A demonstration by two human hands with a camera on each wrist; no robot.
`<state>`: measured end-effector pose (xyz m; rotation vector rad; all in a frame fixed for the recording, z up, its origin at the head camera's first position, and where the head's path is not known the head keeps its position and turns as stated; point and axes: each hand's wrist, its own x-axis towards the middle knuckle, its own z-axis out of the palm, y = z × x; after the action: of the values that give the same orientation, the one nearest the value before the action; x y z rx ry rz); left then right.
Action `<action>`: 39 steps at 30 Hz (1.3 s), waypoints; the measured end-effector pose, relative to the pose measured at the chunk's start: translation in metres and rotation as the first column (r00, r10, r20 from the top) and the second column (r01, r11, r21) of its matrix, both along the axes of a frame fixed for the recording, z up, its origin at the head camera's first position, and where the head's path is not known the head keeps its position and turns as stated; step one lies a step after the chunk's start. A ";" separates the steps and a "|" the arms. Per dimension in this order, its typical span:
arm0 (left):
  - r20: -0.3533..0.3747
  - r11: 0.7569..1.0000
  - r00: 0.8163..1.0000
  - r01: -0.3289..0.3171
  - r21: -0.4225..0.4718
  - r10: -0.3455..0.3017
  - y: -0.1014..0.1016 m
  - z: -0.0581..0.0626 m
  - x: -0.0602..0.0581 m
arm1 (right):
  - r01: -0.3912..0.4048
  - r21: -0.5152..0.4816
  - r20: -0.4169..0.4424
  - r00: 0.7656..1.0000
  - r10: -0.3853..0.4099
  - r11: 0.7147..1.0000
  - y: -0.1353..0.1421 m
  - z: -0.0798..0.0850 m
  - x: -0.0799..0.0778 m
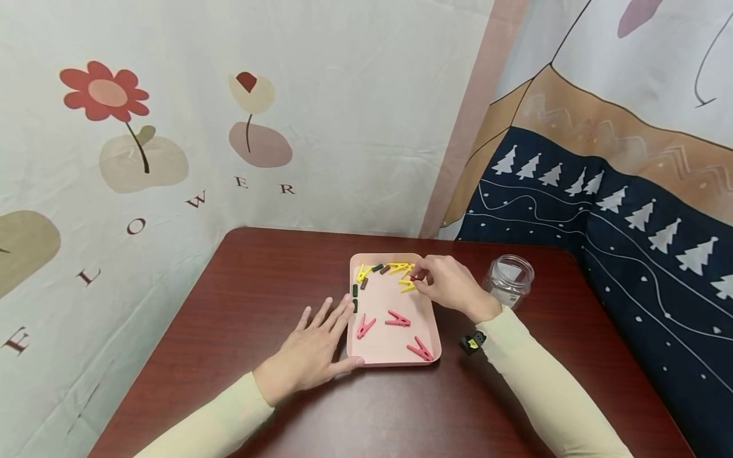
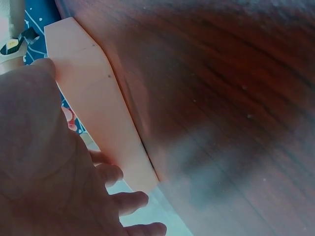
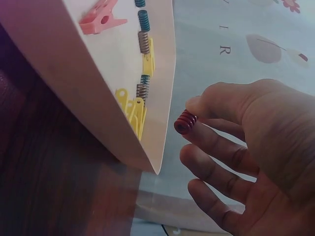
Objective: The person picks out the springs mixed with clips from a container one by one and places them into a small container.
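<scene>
A small red coil spring (image 3: 185,122) is pinched between the thumb and index finger of my right hand (image 1: 450,283), over the far right part of a pink tray (image 1: 389,346). My left hand (image 1: 309,351), fingers straight and spread, rests against the tray's left side. Yellow clothespins (image 1: 363,273) lie along the far end of the tray, partly hidden by the right hand. Dark green springs (image 1: 355,291) and brown springs (image 3: 143,43) line the far and left edges. Three pink clothespins (image 1: 397,319) lie apart in the near half.
A clear jar (image 1: 509,280) without a lid stands right of the tray, partly behind my right wrist. The dark red wooden table (image 1: 252,286) ends at a printed cloth (image 1: 355,127) at the back and a navy tree-patterned cloth (image 1: 572,216) on the right.
</scene>
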<state>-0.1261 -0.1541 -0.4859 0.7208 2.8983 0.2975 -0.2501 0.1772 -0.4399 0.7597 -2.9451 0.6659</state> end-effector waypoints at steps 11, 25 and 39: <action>0.000 1.000 1.000 0.001 0.009 -0.001 -0.001 -0.001 0.000 | 0.016 -0.007 -0.012 1.000 -0.016 1.000 0.008 -0.002 0.004; 0.003 1.000 1.000 -0.004 0.012 0.004 0.000 0.000 0.000 | 0.063 -0.030 0.002 0.998 -0.063 0.998 0.026 -0.001 0.007; 0.015 1.000 1.000 -0.004 0.012 0.003 0.000 0.002 0.001 | 0.110 -0.066 0.007 0.994 -0.110 0.992 0.050 0.006 0.010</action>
<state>-0.1252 -0.1541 -0.4841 0.7122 2.8861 0.3204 -0.2399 0.2267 -0.4336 0.5863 -2.9252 0.7524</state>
